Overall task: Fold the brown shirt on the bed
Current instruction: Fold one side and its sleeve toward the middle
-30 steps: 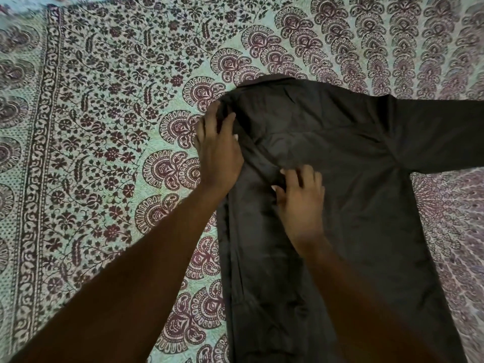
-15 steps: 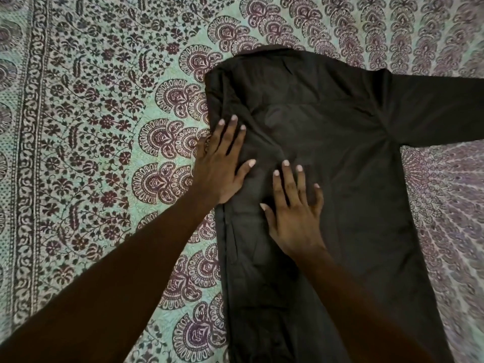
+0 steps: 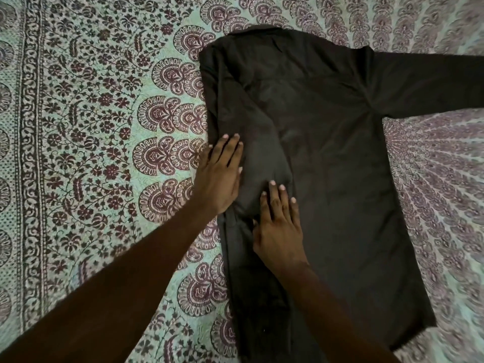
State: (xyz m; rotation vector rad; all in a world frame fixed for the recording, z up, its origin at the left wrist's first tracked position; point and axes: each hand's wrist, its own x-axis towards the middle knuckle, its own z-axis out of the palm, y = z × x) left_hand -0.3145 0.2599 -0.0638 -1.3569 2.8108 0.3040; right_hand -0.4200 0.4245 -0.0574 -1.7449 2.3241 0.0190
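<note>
The brown shirt [image 3: 327,158] lies flat on the bed, collar at the far end. Its left side and sleeve are folded in over the body, making a straight left edge. Its other sleeve stretches out to the right, off the frame. My left hand [image 3: 218,179] lies flat with straight fingers on the shirt's folded left edge, partly over the bedsheet. My right hand [image 3: 277,226] presses flat on the folded-in sleeve a little nearer to me, fingers straight and pointing away.
A patterned bedsheet [image 3: 104,153] in pale green with maroon floral and fan motifs covers the whole bed around the shirt. A dark ornamental border band [image 3: 28,153] runs down its left side.
Both hands have slid down the folded left side from near the shoulder toward the shirt's middle, smoothing the fabric. The view has shifted so the shirt sits higher in the frame.
</note>
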